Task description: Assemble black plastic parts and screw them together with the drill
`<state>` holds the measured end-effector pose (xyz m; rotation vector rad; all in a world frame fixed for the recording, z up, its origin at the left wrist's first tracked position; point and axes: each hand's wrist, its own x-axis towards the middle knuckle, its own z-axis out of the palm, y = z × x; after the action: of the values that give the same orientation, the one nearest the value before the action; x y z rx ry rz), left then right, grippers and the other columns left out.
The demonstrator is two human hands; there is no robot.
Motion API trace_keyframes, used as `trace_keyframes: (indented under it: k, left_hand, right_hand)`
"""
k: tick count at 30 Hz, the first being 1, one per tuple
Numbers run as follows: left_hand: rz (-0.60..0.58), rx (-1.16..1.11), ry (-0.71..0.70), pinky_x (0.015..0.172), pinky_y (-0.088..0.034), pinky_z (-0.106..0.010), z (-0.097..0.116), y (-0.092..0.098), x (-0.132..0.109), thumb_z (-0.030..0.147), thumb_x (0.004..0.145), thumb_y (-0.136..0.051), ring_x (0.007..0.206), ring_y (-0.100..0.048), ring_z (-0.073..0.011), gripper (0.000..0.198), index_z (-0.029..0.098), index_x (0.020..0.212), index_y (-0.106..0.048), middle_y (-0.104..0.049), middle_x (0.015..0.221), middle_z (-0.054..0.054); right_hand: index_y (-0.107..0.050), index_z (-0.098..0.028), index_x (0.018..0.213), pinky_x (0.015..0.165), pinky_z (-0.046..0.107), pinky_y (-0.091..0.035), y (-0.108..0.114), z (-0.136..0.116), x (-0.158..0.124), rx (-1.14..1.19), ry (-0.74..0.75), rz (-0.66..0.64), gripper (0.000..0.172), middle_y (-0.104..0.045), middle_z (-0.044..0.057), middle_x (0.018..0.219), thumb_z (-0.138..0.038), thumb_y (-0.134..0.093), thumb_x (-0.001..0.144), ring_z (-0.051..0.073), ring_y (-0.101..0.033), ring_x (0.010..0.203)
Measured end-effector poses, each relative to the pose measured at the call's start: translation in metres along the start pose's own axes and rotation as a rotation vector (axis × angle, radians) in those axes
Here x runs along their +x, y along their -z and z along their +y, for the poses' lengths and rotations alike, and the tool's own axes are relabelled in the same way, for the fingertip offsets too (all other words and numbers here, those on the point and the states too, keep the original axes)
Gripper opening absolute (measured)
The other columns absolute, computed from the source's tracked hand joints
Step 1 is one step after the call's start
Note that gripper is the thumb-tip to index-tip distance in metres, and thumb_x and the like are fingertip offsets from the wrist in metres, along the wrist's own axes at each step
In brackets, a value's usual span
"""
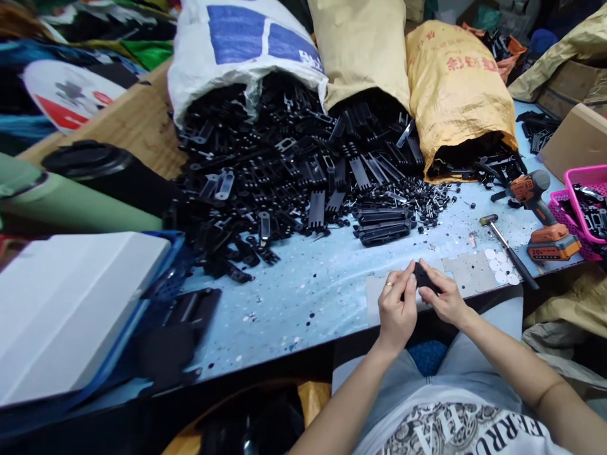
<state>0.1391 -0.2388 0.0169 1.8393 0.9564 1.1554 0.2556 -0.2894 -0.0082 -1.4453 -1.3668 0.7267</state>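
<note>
Both of my hands meet over the near edge of the blue table (pixel 284 303), holding one small black plastic part (pixel 425 278) between them. My left hand (pixel 398 306) pinches its left side with thumb and fingers; a ring shows on one finger. On the other side, my right hand (pixel 446 297) grips the same part with thumb and fingertips. Its exact kind is hidden by the fingers. Beyond the hands lie several long black plastic pieces (pixel 383 226) stacked together, beside a scatter of small pins and caps (pixel 429 202).
Three sacks, one white (pixel 246 44), one tan (pixel 360 50) and one yellow (pixel 459 95), spill black parts (pixel 284 170). At right are a hammer (pixel 509 249), a cordless drill (pixel 540 215), white discs (pixel 501 266) and a pink basket (pixel 585 202). A white box (pixel 76 303) stands left.
</note>
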Motion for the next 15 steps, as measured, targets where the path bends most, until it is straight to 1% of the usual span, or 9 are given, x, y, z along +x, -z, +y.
trace_keyframes:
  k: [2,5,7,8,9,10,12,13,15]
  left_hand:
    - [-0.046,-0.008,0.037,0.076,-0.051,-0.032,-0.009,0.0,0.002,0.037,0.09,-0.042,0.082,-0.058,-0.0158,0.036,0.02,0.116,-0.061,-0.062,0.095,-0.008]
    - [-0.015,-0.081,0.27,0.061,-0.052,-0.028,-0.028,-0.007,-0.001,0.045,0.09,-0.037,0.067,-0.059,-0.0122,0.046,0.018,0.125,-0.051,-0.059,0.104,-0.01]
    - [-0.025,-0.081,0.416,0.053,-0.05,-0.027,-0.039,-0.008,-0.005,0.049,0.089,-0.037,0.058,-0.057,-0.0106,0.054,0.017,0.133,-0.041,-0.059,0.1,-0.009]
    - [-0.048,-0.027,0.439,0.052,-0.05,-0.027,-0.044,-0.006,-0.007,0.05,0.088,-0.039,0.057,-0.058,-0.0114,0.058,0.017,0.136,-0.036,-0.059,0.098,-0.009]
    - [-0.075,0.062,0.421,0.053,-0.05,-0.029,-0.049,-0.003,-0.01,0.051,0.086,-0.043,0.06,-0.06,-0.0136,0.062,0.017,0.137,-0.033,-0.059,0.099,-0.01]
    - [-0.095,0.174,0.358,0.056,-0.052,-0.031,-0.053,0.003,-0.012,0.05,0.085,-0.046,0.067,-0.062,-0.0169,0.063,0.017,0.137,-0.033,-0.058,0.103,-0.012]
    - [-0.104,0.386,0.134,0.07,-0.053,-0.04,-0.062,0.016,-0.015,0.046,0.083,-0.051,0.089,-0.062,-0.0252,0.061,0.018,0.135,-0.037,-0.054,0.115,-0.016]
    - [-0.091,0.464,0.0,0.079,-0.052,-0.044,-0.067,0.022,-0.016,0.043,0.083,-0.052,0.1,-0.059,-0.0287,0.058,0.018,0.134,-0.039,-0.053,0.119,-0.017]
    - [-0.06,0.558,-0.238,0.091,-0.046,-0.049,-0.076,0.032,-0.016,0.036,0.084,-0.053,0.114,-0.051,-0.0324,0.054,0.02,0.134,-0.04,-0.052,0.12,-0.017]
  right_hand:
    - [-0.034,-0.022,0.143,0.091,0.041,-0.048,-0.001,0.004,0.004,-0.012,0.028,-0.012,0.057,-0.052,0.012,0.128,-0.046,-0.041,0.091,0.024,-0.055,0.109]
    - [-0.036,-0.023,0.141,0.096,0.038,-0.044,0.01,0.012,0.023,-0.163,0.055,-0.175,0.053,-0.055,0.01,0.125,-0.044,-0.039,0.093,0.021,-0.052,0.114]
    - [-0.044,-0.024,0.136,0.098,0.037,-0.042,0.027,0.018,0.047,-0.341,0.048,-0.314,0.048,-0.056,0.009,0.123,-0.045,-0.04,0.093,0.021,-0.052,0.113]
    - [-0.048,-0.023,0.133,0.097,0.037,-0.042,0.04,0.022,0.062,-0.429,0.034,-0.344,0.047,-0.055,0.009,0.123,-0.045,-0.041,0.093,0.021,-0.052,0.113]
    - [-0.051,-0.022,0.13,0.097,0.037,-0.042,0.054,0.026,0.08,-0.509,0.018,-0.33,0.046,-0.054,0.01,0.124,-0.045,-0.043,0.092,0.021,-0.052,0.113]
    - [-0.052,-0.02,0.129,0.096,0.036,-0.041,0.071,0.031,0.099,-0.578,-0.004,-0.261,0.046,-0.053,0.01,0.126,-0.045,-0.045,0.091,0.021,-0.051,0.113]
    - [-0.05,-0.017,0.13,0.096,0.035,-0.04,0.108,0.041,0.14,-0.695,-0.056,-0.028,0.046,-0.052,0.012,0.127,-0.04,-0.05,0.09,0.02,-0.048,0.113]
    - [-0.048,-0.014,0.13,0.096,0.034,-0.039,0.127,0.046,0.16,-0.746,-0.093,0.126,0.046,-0.051,0.013,0.127,-0.036,-0.052,0.089,0.019,-0.046,0.113]
    - [-0.044,-0.003,0.128,0.097,0.035,-0.035,0.163,0.056,0.194,-0.791,-0.158,0.332,0.044,-0.045,0.02,0.131,-0.028,-0.048,0.091,0.02,-0.038,0.117]
